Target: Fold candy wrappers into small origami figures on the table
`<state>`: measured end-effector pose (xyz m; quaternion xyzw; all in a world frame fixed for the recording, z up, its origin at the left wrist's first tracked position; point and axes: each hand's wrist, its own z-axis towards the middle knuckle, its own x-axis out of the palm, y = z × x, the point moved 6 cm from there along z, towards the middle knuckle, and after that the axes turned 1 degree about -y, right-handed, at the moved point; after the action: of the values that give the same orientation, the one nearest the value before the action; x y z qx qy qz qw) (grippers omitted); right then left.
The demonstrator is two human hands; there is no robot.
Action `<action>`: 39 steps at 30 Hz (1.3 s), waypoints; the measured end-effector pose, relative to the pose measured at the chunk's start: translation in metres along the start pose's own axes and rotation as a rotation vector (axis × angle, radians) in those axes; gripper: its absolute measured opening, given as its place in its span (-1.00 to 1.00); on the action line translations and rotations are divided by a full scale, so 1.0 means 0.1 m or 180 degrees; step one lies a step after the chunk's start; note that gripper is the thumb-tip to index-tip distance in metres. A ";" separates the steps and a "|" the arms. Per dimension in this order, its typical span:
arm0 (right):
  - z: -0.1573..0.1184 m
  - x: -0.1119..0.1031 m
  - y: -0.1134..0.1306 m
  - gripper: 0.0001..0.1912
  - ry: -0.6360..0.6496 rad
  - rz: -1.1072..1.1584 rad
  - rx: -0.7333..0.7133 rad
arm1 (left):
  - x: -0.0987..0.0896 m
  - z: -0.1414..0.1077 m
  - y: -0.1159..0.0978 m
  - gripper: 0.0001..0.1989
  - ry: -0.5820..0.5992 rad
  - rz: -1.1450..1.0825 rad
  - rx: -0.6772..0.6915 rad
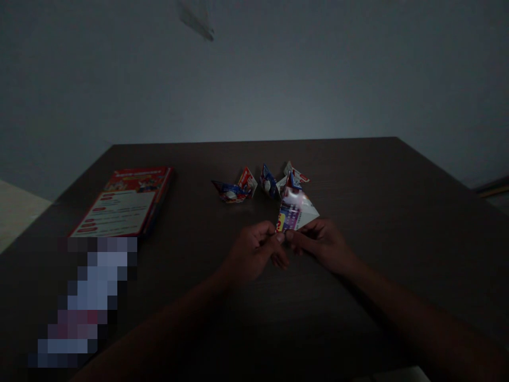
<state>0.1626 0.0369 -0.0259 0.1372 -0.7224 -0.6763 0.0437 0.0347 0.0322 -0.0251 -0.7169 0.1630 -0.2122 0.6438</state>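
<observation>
- While the left hand (254,249) pinched a printed paper piece (294,209), the right hand (320,244) pinched it too.
- Folded paper figures (234,192) stood beyond, on the worktop (369,185).

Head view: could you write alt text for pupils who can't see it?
A person's left grip and right grip pinch a folded printed paper at a dark table. Folded shapes stand beyond it, with red-and-white printed papers to the left.
</observation>
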 end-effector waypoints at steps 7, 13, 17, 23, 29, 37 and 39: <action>-0.01 -0.04 0.01 -0.70 -0.0192 -0.0179 -0.0016 | -0.03 0.03 0.03 -0.79 -0.0066 0.0177 -0.0034; 0.00 -0.08 0.02 -0.68 -0.0358 0.0100 -0.0007 | -0.04 0.04 0.08 -0.73 0.0032 0.0156 -0.0026; 0.00 -0.09 -0.03 -0.67 -0.0351 0.0050 0.0005 | -0.02 0.02 0.07 -0.75 0.0096 0.0081 0.0010; 0.00 -0.07 -0.02 -0.67 -0.0346 -0.0045 0.0077 | -0.02 0.00 0.03 -0.76 0.0076 0.0084 0.0040; 0.00 -0.06 0.00 -0.67 -0.0315 0.0012 0.0050 | -0.02 -0.01 0.02 -0.76 -0.0012 0.0176 -0.0008; 0.01 -0.08 -0.02 -0.65 -0.0388 -0.0084 0.0085 | -0.02 -0.01 0.01 -0.74 -0.0037 0.0348 0.0062; 0.01 -0.08 -0.02 -0.66 -0.0404 -0.0049 0.0083 | -0.02 0.00 0.01 -0.74 -0.0023 0.0347 0.0084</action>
<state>0.1708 0.0398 -0.0271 0.1002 -0.7314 -0.6745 -0.0091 0.0333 0.0327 -0.0260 -0.6991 0.1968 -0.1764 0.6644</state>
